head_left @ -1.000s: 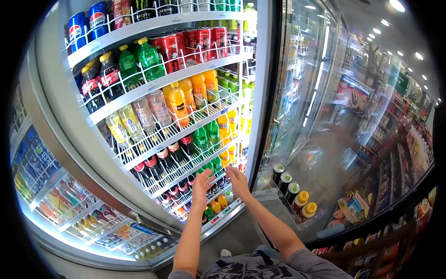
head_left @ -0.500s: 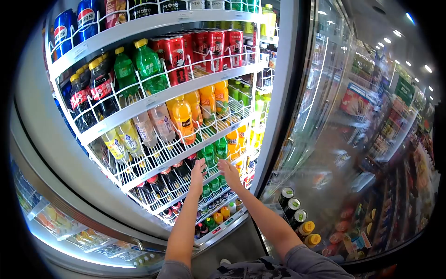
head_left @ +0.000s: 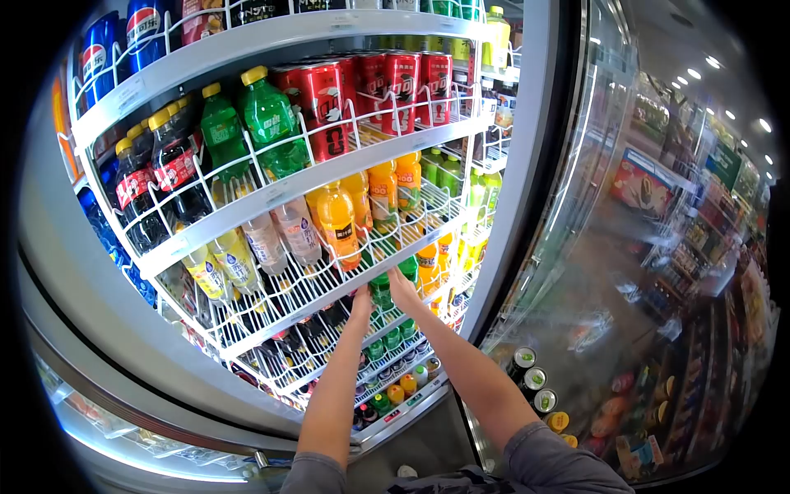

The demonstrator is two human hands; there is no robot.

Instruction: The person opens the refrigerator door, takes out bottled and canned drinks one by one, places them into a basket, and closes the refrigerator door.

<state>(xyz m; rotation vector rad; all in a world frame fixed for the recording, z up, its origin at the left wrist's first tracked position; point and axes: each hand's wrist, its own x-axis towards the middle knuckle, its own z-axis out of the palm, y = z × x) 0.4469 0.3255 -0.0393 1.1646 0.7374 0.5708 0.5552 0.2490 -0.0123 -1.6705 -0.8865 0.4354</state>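
Observation:
My left hand reaches in under the front rail of a drinks-fridge shelf, its fingers mostly hidden behind the rail. Close to its right, my right hand has fingers stretched forward beside green bottles. One green bottle shows between the two hands; whether either hand touches it I cannot tell. Just above the rail stands an orange juice bottle with a black label. Dark bottles lie behind the wire to the left of my left hand.
White wire shelves hold red cans, green soda bottles, cola bottles and blue cans. An open glass door stands at right. Cans and yellow-capped bottles are at the lower right.
Both hands have moved forward and slightly up, from before the green bottles to under the shelf rail. The fridge now appears closer.

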